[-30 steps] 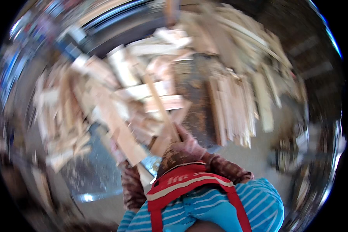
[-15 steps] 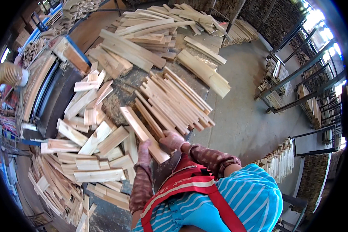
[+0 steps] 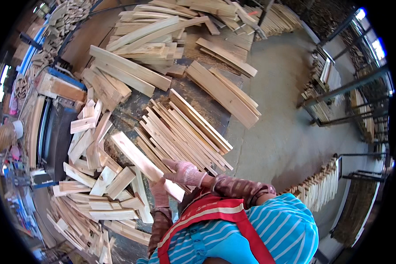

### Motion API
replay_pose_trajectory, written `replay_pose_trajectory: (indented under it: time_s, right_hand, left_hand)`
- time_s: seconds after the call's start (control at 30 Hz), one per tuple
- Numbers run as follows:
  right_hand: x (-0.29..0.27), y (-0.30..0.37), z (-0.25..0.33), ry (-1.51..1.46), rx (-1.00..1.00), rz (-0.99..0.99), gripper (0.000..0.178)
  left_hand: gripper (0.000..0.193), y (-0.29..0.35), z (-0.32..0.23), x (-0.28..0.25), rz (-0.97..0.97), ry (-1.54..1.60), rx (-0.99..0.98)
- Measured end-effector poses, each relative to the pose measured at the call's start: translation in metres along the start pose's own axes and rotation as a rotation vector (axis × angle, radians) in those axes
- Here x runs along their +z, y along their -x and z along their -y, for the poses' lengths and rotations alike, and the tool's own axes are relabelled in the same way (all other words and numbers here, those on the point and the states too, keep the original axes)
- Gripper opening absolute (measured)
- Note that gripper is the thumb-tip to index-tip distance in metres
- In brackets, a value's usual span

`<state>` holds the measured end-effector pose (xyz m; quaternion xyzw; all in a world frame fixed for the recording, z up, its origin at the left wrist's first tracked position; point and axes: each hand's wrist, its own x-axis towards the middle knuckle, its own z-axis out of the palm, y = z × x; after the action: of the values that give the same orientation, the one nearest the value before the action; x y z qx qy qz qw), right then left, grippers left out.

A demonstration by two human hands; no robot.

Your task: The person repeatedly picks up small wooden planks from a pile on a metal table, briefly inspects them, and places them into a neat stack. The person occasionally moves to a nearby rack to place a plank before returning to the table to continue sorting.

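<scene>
Gloved, my left hand [image 3: 159, 194] grips the near end of a pale wooden board [image 3: 134, 154], which slants away to the far left with its broad face up. Just right of it, my gloved right hand [image 3: 187, 173] is over the near ends of a row of wooden boards [image 3: 182, 132] standing on edge side by side. Its fingers are partly stretched out, and the thumb side lies close to the held board; whether they touch is unclear. A jumbled heap of short boards [image 3: 114, 180] lies to the left of my left hand.
Longer boards [image 3: 132, 70] and a big stack [image 3: 163, 31] lie farther along the dark worktable [image 3: 180, 81]. A machine with a black bed [image 3: 57, 136] and a ribbed hose [image 3: 3, 136] stand left. Metal racks [image 3: 334, 105] and a board stack [image 3: 319, 180] stand right, on concrete floor [image 3: 273, 97].
My right hand has let go of a narrow board, which now sits against the row, and moved left toward the held board. My left hand still holds its board; the view has shifted.
</scene>
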<state>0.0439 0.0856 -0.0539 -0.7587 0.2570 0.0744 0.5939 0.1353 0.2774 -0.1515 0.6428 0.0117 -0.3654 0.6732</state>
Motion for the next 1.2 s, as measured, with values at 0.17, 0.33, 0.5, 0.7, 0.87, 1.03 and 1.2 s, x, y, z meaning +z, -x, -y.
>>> replay_pose_trajectory:
  time_s: [0.17,0.33,0.5,0.7,0.87,1.03,1.2]
  right_hand:
    - [-0.064,-0.026,0.029,-0.067,0.017,-0.26,0.054]
    - [-0.186,-0.047,-0.037,0.254,0.093,-0.504,0.044]
    - [-0.259,-0.076,-0.132,1.09,0.337,-0.482,0.077]
    - [-0.255,-0.087,-0.126,1.147,0.249,-0.556,0.071]
    - [-0.177,-0.091,-0.091,0.765,-0.173,-0.473,0.054]
    - [0.014,-0.068,-0.038,0.249,-0.411,-0.164,0.051]
    - [0.204,-0.071,0.061,0.474,-0.525,0.206,0.058]
  left_hand:
    - [0.068,-0.003,-0.026,0.117,0.296,-0.399,0.056]
    - [0.081,0.004,-0.072,0.169,0.533,-0.537,0.174]
    - [0.08,-0.023,-0.048,0.086,-0.038,-0.645,0.121]
    - [0.086,0.002,-0.008,-0.115,-0.944,-0.365,0.102]
    - [0.101,0.054,0.018,-0.253,-1.408,-0.342,-0.342]
    - [0.113,0.052,0.016,-0.265,-1.263,-0.009,-0.361]
    - [0.08,0.085,0.027,-0.297,-0.957,0.446,-0.227]
